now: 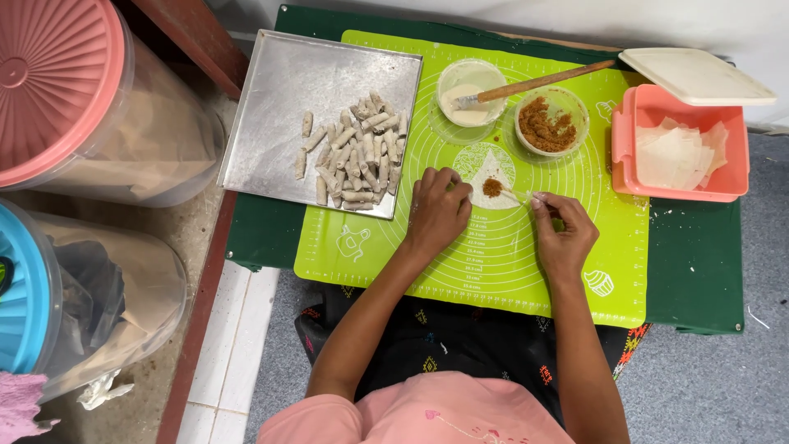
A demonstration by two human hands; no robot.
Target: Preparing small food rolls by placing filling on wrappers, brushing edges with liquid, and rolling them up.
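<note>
A thin white triangular wrapper [486, 168] lies on the lime green silicone mat [493, 263], with a small heap of brown filling [492, 187] on it. My left hand [437, 212] rests fingers-down on the wrapper's left corner. My right hand [563, 234] pinches a small clear spoon [519, 196] whose tip reaches the filling. Above stand a clear cup of brown filling [551, 123] and a clear cup of white paste [468, 94] with a wooden-handled brush [542, 80] resting in it.
A metal tray [271, 123] at the left holds several small rolled pieces [353, 152]. A pink box of wrapper sheets [682, 152] with its white lid [697, 76] ajar sits at the right. Large lidded plastic tubs [90, 99] stand on the floor at the left.
</note>
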